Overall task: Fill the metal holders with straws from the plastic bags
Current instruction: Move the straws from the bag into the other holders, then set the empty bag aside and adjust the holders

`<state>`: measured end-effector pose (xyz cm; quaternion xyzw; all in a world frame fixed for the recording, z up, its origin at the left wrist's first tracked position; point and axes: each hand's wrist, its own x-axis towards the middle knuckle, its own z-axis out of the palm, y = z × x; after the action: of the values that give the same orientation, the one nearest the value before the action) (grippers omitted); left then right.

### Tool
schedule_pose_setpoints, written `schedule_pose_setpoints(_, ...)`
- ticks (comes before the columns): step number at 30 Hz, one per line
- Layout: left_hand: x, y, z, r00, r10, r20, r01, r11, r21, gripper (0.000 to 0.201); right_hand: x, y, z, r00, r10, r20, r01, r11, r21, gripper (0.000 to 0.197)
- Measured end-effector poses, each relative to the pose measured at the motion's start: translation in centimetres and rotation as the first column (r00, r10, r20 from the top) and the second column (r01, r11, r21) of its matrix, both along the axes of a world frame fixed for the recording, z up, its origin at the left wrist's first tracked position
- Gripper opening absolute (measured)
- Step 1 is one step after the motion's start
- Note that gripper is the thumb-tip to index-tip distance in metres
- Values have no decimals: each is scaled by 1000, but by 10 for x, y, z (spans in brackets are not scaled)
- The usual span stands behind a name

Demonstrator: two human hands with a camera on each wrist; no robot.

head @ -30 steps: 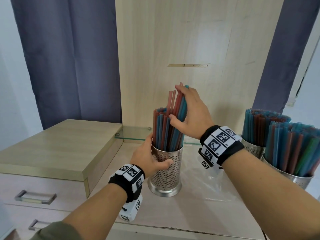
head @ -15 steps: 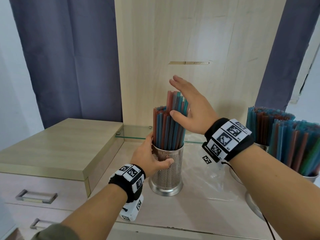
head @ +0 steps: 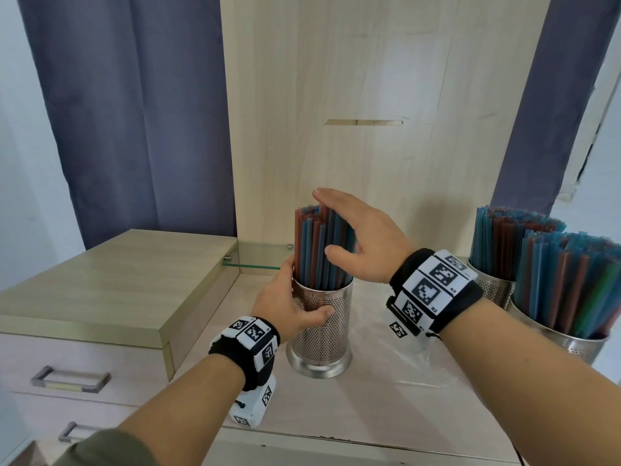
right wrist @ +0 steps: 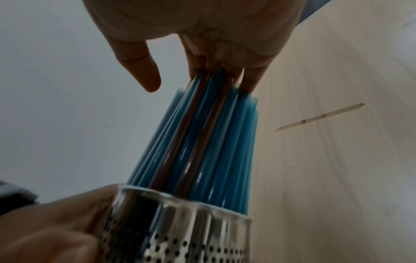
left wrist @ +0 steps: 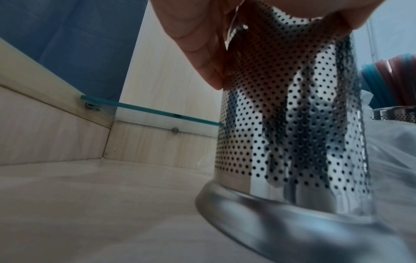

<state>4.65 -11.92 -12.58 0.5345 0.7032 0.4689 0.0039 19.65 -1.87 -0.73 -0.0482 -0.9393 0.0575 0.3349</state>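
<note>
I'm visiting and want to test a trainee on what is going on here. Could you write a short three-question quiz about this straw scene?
1. True or false: the left hand grips the perforated metal holder.
2. The right hand is: A) pinching one straw, B) pressing flat on the tops of the straws, C) resting on the counter.
3. How many other straw-filled holders stand to the right, and what lies on the counter by the middle holder?

Key
1. True.
2. B; its fingers are straight against the straw tips.
3. Two, the far holder and the near holder; a clear plastic bag.
</note>
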Motion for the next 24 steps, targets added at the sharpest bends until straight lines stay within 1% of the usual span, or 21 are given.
schedule_pose_setpoints(3,1,0,0,1000,0,1,0,1000,2,103,-1,0,-5,1000,-12,9,12,999,34,74)
schedule_pose_setpoints(6,2,-1,0,1000,-5,9,5,1000,-3,105,-3,-1,-12,1000,-29,8,28,994,102,72)
schedule_pose_setpoints(8,2,-1,1,1000,0,8,1,1000,-10,105,0,-2,-12,999,-35,5,34,992,121,76)
schedule_pose_setpoints(9,2,-1,1,1000,6,8,-5,1000,-13,105,4,-1,-12,999,-50,-2,50,993,105,80)
schedule_pose_setpoints(10,2,-1,1,1000,13,7,-13,1000,-18,105,10,1,-11,997,-74,-25,76,995,70,84)
schedule_pose_setpoints(12,1,-1,1,1000,22,5,-22,999,-37,106,27,9,-12,983,-127,-134,120,991,-57,86)
schedule_pose_setpoints(14,1,0,1,1000,26,-1,-26,998,-64,107,47,23,-22,948,-210,-239,149,957,-251,82)
schedule_pose_setpoints(15,0,1,1,1000,28,1,-28,997,-71,107,56,30,-30,937,-259,-236,171,927,-335,80)
schedule_pose_setpoints(16,-1,2,1,1000,30,6,-30,997,-77,107,63,37,-39,933,-303,-193,212,898,-385,81)
schedule_pose_setpoints(17,-2,2,1,999,34,8,-33,996,-80,108,68,42,-49,931,-350,-106,284,873,-397,83)
schedule_pose_setpoints(18,-3,2,1,999,40,9,-39,996,-84,108,72,46,-60,920,-392,18,370,849,-376,88)
schedule_pose_setpoints(19,-3,3,1,999,45,7,-44,995,-85,108,73,47,-70,889,-426,169,458,823,-337,97)
schedule_pose_setpoints(21,-4,4,3,998,56,5,-55,995,-85,108,72,49,-87,778,-455,433,582,782,-223,119)
schedule_pose_setpoints(22,-5,5,3,998,63,4,-62,994,-89,108,69,49,-94,718,-455,527,612,773,-165,127)
schedule_pose_setpoints(24,-6,6,3,998,69,10,-67,993,-97,107,62,50,-108,619,-425,661,639,762,-108,135)
